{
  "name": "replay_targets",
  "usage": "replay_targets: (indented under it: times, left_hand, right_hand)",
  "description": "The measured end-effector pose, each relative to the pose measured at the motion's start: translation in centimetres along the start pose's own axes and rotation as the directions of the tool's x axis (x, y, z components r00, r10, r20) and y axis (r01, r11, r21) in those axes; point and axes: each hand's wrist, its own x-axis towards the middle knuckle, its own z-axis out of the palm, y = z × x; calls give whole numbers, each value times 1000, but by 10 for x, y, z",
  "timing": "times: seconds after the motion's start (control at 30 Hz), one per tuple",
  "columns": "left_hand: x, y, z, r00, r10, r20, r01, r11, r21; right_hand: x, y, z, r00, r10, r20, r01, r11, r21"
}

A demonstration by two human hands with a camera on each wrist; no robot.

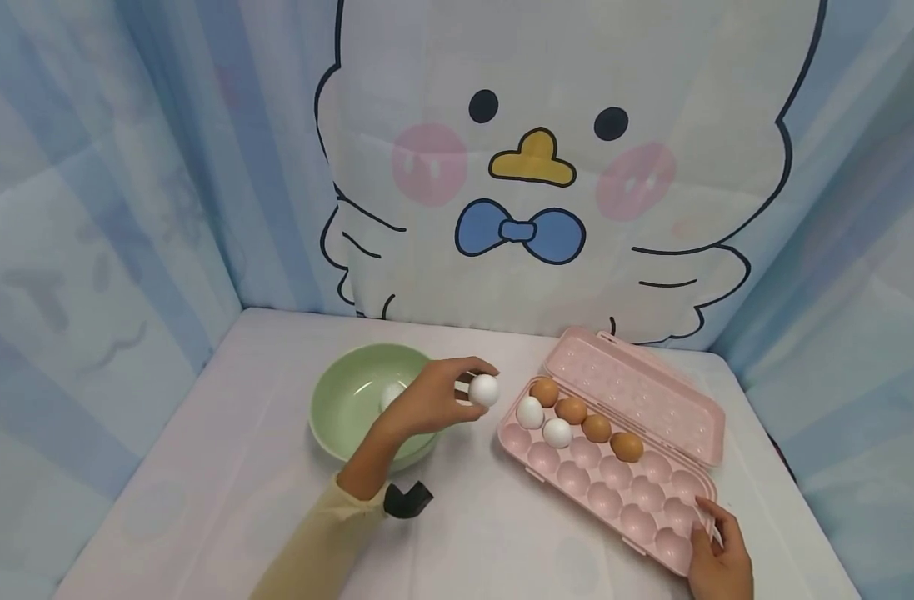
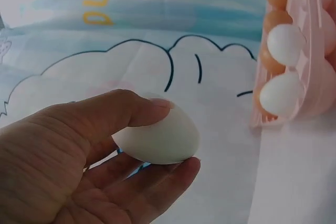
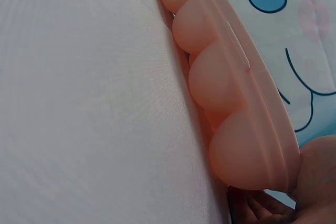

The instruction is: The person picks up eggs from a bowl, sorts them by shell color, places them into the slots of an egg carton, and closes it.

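Note:
A white egg (image 1: 484, 390) is pinched between the thumb and fingers of my left hand (image 1: 430, 396), held in the air between the bowl and the carton. In the left wrist view the thumb lies over the egg (image 2: 163, 137) and the fingers are under it. The pink egg carton (image 1: 572, 477) lies with its lid folded back; several brown eggs (image 1: 596, 428) and two white eggs (image 1: 557, 433) sit in its far-left cups. My right hand (image 1: 721, 554) grips the carton's near right end, thumb at the rim (image 3: 287, 166), fingers lower down.
A green bowl (image 1: 329, 410) stands to the left, partly behind my left forearm, with something white and egg-like (image 1: 391, 395) inside. The white-covered table (image 1: 494, 533) meets a cartoon-printed curtain (image 1: 531, 283) at the back, and blue curtains (image 1: 89, 275) hang at both sides.

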Motion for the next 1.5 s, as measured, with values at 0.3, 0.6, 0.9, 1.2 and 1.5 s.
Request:
replay_targets:
  times: [0.3, 0.6, 0.9, 1.2, 1.5]
  left_hand:
    - [35, 16, 54, 972, 193, 131, -189, 981, -37]
    - [58, 18, 102, 947, 241, 210, -258, 965, 55]
    - [70, -2, 133, 924, 269, 272, -349, 884, 311]
    - [71, -25, 150, 923, 306, 234, -362, 897, 253]
    - [77, -29, 159, 922, 299, 247, -374, 854, 362]
  right_hand:
    - [0, -2, 5, 1000, -7, -2, 7, 1000, -10]
    - [-3, 0, 8, 1000, -8, 27, 8, 1000, -3]
    - [-4, 3, 8, 1000, -10, 8, 10, 1000, -6]
    - [0, -3, 1, 1000, -16, 24, 16, 1000, -12]
    - [1, -4, -2, 1000, 17, 12, -17, 1000, -2]
